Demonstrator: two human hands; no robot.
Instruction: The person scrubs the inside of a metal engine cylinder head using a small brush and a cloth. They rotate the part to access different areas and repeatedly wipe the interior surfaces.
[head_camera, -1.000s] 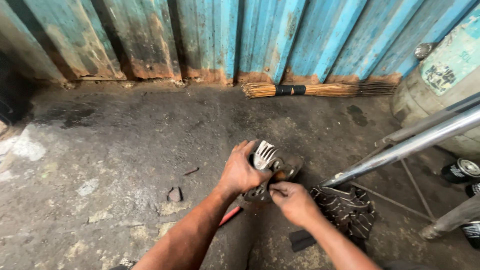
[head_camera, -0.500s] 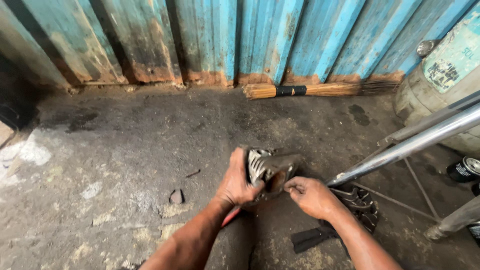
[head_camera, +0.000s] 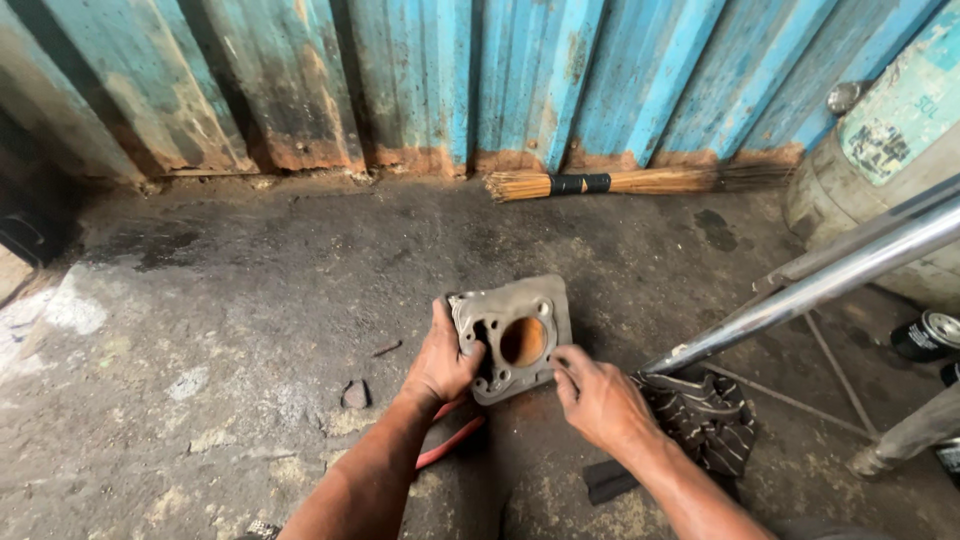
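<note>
Low over the stained concrete floor, just ahead of my two bare hands, I hold a grey cast-metal engine block with a round rusty bore, its flat gasket face turned up toward the camera. My left hand grips the block's left edge, thumb hooked over the face and fingers wrapped behind it. My right hand meets the lower right corner, fingertips pinched narrow against the rim; whether they clamp it or merely steady it, I cannot tell. The block sits between the hands and slightly beyond them, tilted so that its top edge leans away from me, its longer side running from near left to far right. I judge the left hand to carry the weight, the right being the nearer one to the bore. Beneath the block a thin red-handled tool lies on the floor, partly hidden by my left forearm. Just beside my right wrist lies a crumpled dark striped rag, and a polished steel tube slants up to the right. Well apart, along the rusted blue corrugated metal wall, lies a straw broom bound with a black band.
</note>
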